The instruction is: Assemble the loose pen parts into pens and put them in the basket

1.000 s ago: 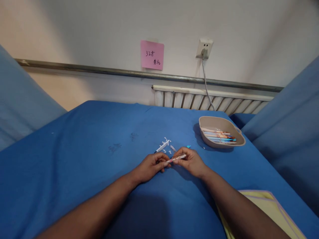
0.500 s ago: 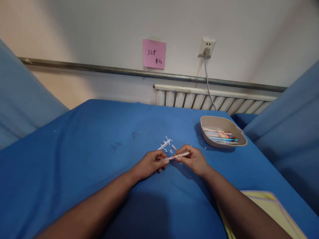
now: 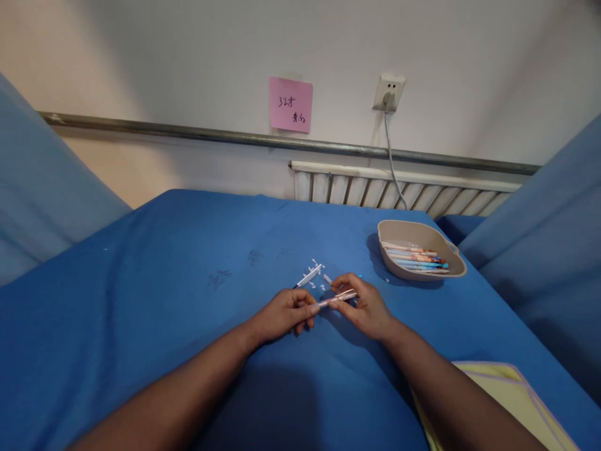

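Observation:
A slim pale pen with pinkish markings (image 3: 346, 294) is held between my two hands, just above the blue cloth (image 3: 178, 250). My left hand (image 3: 287, 311) pinches its left end between thumb and fingers. Around its middle and right part, my right hand (image 3: 364, 307) grips with thumb and fingertips. Just beyond the hands lie a white stick-like piece with a dark tip (image 3: 310, 275) and several tiny white bits (image 3: 323, 287). A short pale cap-like piece (image 3: 327, 279) rests near my right fingertips.
At the right stands a beige bin (image 3: 413, 227) holding several pens (image 3: 417, 258). A folded yellow cloth (image 3: 498, 388) lies under my right forearm. Behind the table are a metal rail (image 3: 211, 134), a radiator (image 3: 357, 185) and a plugged-in cord (image 3: 392, 150). Blue curtains (image 3: 554, 250) hang at both sides.
The pen has turned slightly in my fingers, so its clip side now shows. My left hand has shifted a little lower, uncovering the dark tip of the white piece.

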`<action>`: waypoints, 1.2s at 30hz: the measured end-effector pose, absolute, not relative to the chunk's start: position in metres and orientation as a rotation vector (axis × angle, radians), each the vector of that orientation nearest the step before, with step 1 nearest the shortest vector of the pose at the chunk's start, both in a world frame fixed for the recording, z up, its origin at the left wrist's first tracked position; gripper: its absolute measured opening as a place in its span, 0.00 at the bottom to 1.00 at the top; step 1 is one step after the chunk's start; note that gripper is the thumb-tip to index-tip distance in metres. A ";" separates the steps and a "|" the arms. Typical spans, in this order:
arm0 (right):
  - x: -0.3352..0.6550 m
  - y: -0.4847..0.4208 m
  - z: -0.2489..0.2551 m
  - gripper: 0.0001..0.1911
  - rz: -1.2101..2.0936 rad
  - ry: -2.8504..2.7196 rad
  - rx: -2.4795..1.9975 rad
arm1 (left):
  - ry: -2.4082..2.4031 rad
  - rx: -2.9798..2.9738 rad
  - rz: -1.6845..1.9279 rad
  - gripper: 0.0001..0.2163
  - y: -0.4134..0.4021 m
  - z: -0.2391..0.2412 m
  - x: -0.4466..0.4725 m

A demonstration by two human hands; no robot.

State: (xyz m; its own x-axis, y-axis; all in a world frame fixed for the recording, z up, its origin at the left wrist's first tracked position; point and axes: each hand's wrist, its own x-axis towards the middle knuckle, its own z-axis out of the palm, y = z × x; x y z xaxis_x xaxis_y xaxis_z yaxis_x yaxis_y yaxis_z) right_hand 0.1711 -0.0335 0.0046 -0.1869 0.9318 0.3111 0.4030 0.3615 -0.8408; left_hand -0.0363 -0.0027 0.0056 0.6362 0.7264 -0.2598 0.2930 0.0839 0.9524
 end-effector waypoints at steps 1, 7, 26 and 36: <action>0.172 -0.034 0.006 0.11 0.712 -1.803 -1.140 | 0.866 1.467 0.374 0.14 -0.002 0.006 -0.037; 0.166 -0.044 0.009 0.08 0.595 -2.009 -1.191 | 0.780 1.426 0.273 0.15 0.004 0.014 -0.049; 0.141 -0.055 0.012 0.19 0.385 -2.255 -1.445 | 0.811 1.416 0.109 0.13 0.018 0.024 -0.067; 0.141 -0.055 0.007 0.08 0.535 -2.103 -1.360 | 0.819 1.446 0.129 0.13 0.014 0.025 -0.060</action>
